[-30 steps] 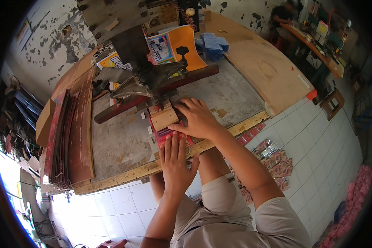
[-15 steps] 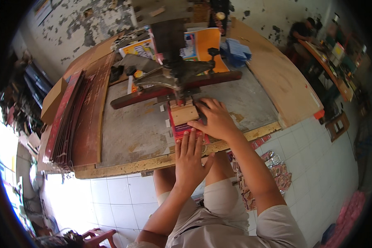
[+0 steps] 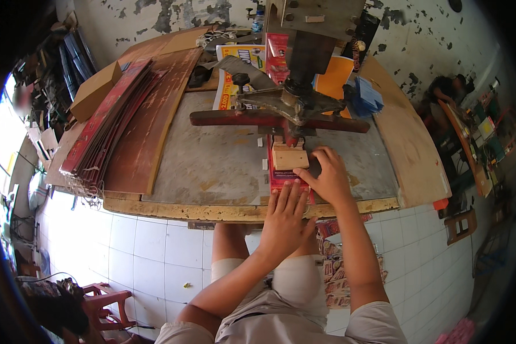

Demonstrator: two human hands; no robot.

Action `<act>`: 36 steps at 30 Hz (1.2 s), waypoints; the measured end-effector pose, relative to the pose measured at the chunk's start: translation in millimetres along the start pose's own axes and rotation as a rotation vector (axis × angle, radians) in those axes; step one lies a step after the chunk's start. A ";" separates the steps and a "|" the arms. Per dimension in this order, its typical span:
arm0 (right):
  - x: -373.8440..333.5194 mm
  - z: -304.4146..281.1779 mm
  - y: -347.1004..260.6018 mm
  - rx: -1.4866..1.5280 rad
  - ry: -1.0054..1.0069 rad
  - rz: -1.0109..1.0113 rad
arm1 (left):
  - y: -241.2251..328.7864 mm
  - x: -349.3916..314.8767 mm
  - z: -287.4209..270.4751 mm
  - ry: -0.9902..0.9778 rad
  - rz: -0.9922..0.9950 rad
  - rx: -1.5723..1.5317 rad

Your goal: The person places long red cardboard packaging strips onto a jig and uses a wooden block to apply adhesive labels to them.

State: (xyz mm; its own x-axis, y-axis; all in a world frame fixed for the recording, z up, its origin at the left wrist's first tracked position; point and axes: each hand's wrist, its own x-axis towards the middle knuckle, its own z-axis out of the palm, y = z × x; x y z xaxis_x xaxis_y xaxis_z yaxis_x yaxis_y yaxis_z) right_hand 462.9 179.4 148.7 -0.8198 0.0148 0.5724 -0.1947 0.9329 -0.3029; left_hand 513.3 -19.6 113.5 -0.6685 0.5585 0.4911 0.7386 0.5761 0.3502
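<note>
Both unclamped: L hand (image 3: pixel 286 217) flat on pink sheet (image 3: pixel 277 184), 6 o'clock of wood block (image 3: pixel 290 160); R hand (image 3: pixel 331 180) at 4. Prob. positioning; next needs steady sheet.

Pink packet (image 3: pixel 273 182) partly hidden beneath wooden block (image 3: pixel 290 160) and left hand (image 3: pixel 284 221). Press (image 3: pixel 300 96) cut off at top edge, orange sheet (image 3: pixel 334 75) partly hidden behind it. Co-worker (image 3: pixel 447 90) blurred at far right; pink bundle (image 3: pixel 460 331) cropped at lower rim.
</note>
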 end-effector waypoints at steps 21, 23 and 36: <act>-60.0 -62.2 -28.6 0.439 -0.091 -0.112 | -53.7 -75.6 -17.9 0.259 0.032 -0.076; -89.9 -89.8 -19.7 0.429 -0.044 -0.041 | -75.5 -94.4 -20.4 0.331 -0.050 0.016; -167.3 -189.2 232.9 -0.156 0.442 0.506 | -144.7 -118.9 11.9 0.575 -0.156 0.244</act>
State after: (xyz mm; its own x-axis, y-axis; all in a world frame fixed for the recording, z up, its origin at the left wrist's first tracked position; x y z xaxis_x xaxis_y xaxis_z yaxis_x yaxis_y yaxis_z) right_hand 656.6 462.2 126.5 -0.4860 0.5762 0.6571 0.2609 0.8132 -0.5201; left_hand 484.9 -162.2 -5.0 -0.5628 0.0864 0.8220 0.5498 0.7818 0.2942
